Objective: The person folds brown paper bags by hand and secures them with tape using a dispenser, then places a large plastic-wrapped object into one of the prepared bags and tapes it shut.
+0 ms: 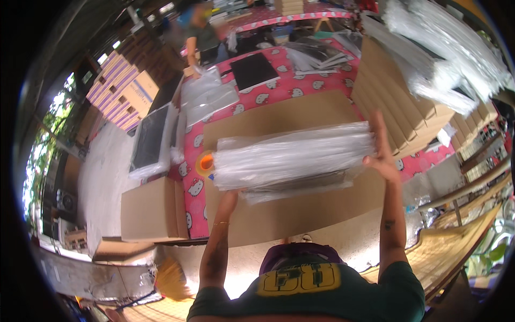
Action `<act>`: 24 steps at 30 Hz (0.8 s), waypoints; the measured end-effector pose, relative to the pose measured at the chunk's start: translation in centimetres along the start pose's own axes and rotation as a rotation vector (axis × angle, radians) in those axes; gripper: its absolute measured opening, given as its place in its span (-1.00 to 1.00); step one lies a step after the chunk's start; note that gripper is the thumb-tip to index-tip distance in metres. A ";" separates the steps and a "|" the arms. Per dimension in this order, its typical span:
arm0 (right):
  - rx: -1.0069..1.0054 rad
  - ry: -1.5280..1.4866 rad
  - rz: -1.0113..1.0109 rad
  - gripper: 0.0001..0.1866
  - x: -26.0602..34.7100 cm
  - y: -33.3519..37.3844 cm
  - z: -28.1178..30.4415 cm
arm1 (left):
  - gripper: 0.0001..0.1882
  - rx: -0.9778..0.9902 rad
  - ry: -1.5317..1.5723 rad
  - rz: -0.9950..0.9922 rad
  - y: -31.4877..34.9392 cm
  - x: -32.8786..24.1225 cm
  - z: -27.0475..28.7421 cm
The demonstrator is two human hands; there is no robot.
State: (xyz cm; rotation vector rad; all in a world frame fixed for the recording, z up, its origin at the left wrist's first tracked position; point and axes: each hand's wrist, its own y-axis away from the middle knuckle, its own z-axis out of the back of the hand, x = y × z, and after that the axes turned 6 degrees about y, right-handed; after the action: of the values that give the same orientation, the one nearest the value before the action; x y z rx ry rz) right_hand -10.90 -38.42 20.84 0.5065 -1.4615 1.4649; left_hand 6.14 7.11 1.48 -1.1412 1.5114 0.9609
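A stack of flat panels in clear plastic wrap (292, 155) lies across a brown cardboard sheet (279, 222) in front of me. At the stack's near left corner is my left hand (229, 198); its fingers are hidden by the plastic. My right hand (384, 158) stands at the right end, open, with fingers stretched up and the thumb apart, beside or lightly touching the wrap. A roll of tape with an orange core (205, 162) sits against the stack's left end.
A pink patterned tablecloth (316, 86) carries a black panel (255, 71) and plastic sleeves (209, 99). Upright brown cartons (399, 102) stand at right, topped by wrapped panels (445, 48). A carton (153, 209) is at left. Across the table, another person (203, 37) handles plastic.
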 end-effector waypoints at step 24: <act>0.611 1.064 0.127 0.09 1.5 -6.4 -8.3 | -0.27 0.418 -1.446 -0.398 -5.5 -18.6 -18.4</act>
State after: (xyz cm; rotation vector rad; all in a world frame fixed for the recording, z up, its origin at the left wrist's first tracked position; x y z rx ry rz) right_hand -3.47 -31.50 23.83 -0.0637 -0.2042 1.8441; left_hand 8.71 -8.00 23.40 -0.1985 0.2374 0.7893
